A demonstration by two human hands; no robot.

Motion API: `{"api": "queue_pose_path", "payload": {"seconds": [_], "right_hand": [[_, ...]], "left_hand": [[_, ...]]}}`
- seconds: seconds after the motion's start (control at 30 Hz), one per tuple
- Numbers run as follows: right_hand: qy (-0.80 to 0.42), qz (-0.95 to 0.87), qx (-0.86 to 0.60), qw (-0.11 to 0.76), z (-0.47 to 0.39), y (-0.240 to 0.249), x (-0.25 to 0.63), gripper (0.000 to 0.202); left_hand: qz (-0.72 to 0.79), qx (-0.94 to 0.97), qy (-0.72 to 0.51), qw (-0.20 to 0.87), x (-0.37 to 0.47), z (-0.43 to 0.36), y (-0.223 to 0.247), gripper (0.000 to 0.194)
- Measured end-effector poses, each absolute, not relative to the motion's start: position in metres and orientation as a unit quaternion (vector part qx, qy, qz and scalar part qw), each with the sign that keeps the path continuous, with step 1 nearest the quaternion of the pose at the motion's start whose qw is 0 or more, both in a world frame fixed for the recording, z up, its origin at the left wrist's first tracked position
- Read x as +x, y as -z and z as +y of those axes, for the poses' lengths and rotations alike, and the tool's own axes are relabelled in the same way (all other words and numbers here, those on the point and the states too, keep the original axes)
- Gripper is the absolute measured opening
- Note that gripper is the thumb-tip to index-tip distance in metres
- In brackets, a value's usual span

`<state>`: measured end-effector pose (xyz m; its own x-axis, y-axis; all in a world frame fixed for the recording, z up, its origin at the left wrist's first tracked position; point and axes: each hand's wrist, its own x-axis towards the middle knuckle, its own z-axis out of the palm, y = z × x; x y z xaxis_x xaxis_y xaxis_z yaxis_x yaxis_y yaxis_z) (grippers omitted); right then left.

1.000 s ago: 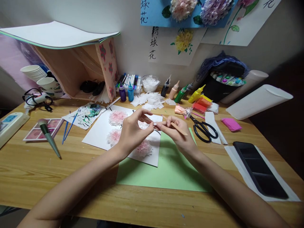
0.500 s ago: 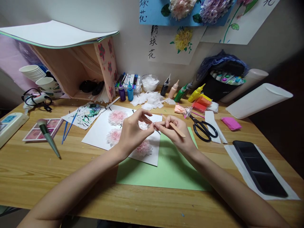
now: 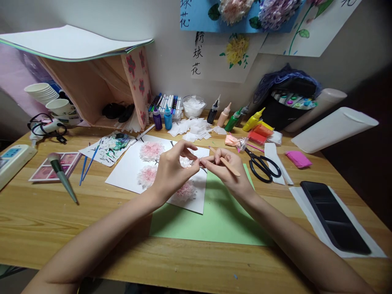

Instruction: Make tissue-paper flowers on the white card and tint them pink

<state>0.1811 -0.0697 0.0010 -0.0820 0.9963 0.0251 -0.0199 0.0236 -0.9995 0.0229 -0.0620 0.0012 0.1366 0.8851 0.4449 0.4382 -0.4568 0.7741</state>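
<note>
My left hand (image 3: 174, 171) is curled above a white sheet (image 3: 122, 175), its thumb and fingertips closing on something too small to make out. Fingertip to fingertip with it, my right hand (image 3: 228, 167) is pinched and holds a flat wooden stick (image 3: 229, 166) that slants across its fingers. Pink-and-white ruffled paper flowers, such as one at the upper left (image 3: 151, 151) and one below the left hand (image 3: 185, 191), are on the white sheet. Part of the sheet is hidden behind my hands. Under it lies a green sheet (image 3: 211, 224).
Black scissors (image 3: 260, 165), a pink packet (image 3: 298, 159) and a black phone (image 3: 335, 216) lie to the right. Paint bottles (image 3: 232, 120) and white tissue pieces (image 3: 194, 128) are behind my hands. A green brush (image 3: 63, 177) rests on a palette (image 3: 72, 159) at left.
</note>
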Motion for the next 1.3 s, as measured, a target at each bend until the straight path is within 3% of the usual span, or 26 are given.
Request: {"api": "queue_pose_path", "payload": {"seconds": [0.17,0.4,0.53,0.87,1.1,1.3], "right_hand": [[-0.505,-0.522,-0.472,0.501,-0.069,0.000,0.183,0.039],[-0.496,-0.521,-0.469,0.512,-0.068,0.000,0.184,0.039],[-0.485,-0.531,-0.475,0.507,-0.069,0.000,0.183,0.040],[-0.448,-0.562,-0.483,0.501,-0.069,0.003,0.184,0.038],[-0.423,-0.594,-0.484,0.484,-0.067,0.007,0.186,0.032],[-0.402,-0.606,-0.493,0.477,-0.067,0.006,0.187,0.030]], "left_hand": [[0.427,0.735,-0.466,0.246,0.023,-0.060,0.000,0.019],[0.371,0.796,-0.456,0.145,0.020,-0.056,0.006,0.012],[0.376,0.807,-0.434,0.140,0.019,-0.055,0.005,0.011],[0.464,0.698,-0.443,0.317,0.019,-0.053,-0.002,0.008],[0.480,0.586,-0.461,0.462,0.018,-0.040,0.006,0.020],[0.456,0.639,-0.436,0.440,0.019,-0.046,0.003,0.033]]}}
